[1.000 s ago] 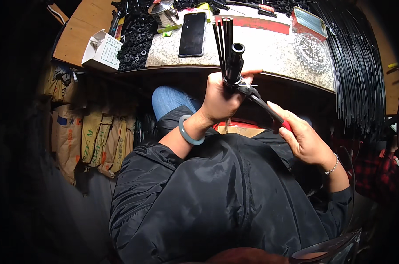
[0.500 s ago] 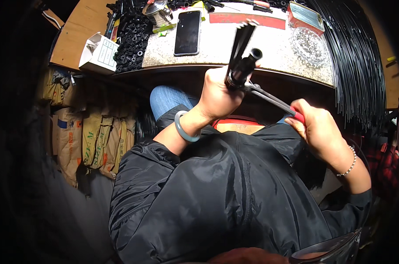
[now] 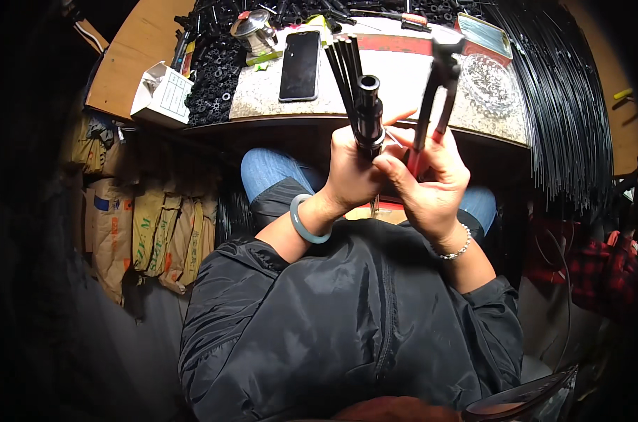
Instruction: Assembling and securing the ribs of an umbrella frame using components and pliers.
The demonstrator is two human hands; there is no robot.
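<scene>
In my left hand (image 3: 350,170), closed, is what looks like a black umbrella frame (image 3: 368,116). Its hollow tube end points up, and several thin black ribs (image 3: 343,70) fan out to the left of it. My right hand (image 3: 433,198) is closed around red-handled pliers (image 3: 438,84), whose dark jaws stick up above the fingers. The thumb and fingers of this hand also reach the side of the tube, next to a thin, light, wire-like piece (image 3: 395,141). Whether they pinch that piece is hard to make out.
On the table lie a phone (image 3: 300,67), a metal pot (image 3: 254,32), a clear round dish (image 3: 487,86) and a heap of small black parts (image 3: 210,84). A white box (image 3: 161,95) sits left. Long black rods (image 3: 572,119) hang over the right edge. Sacks (image 3: 111,239) stand lower left.
My right hand has come in from the right to the tube, and the pliers have swung off the frame to point upward. The frame has shifted slightly left and stands more upright.
</scene>
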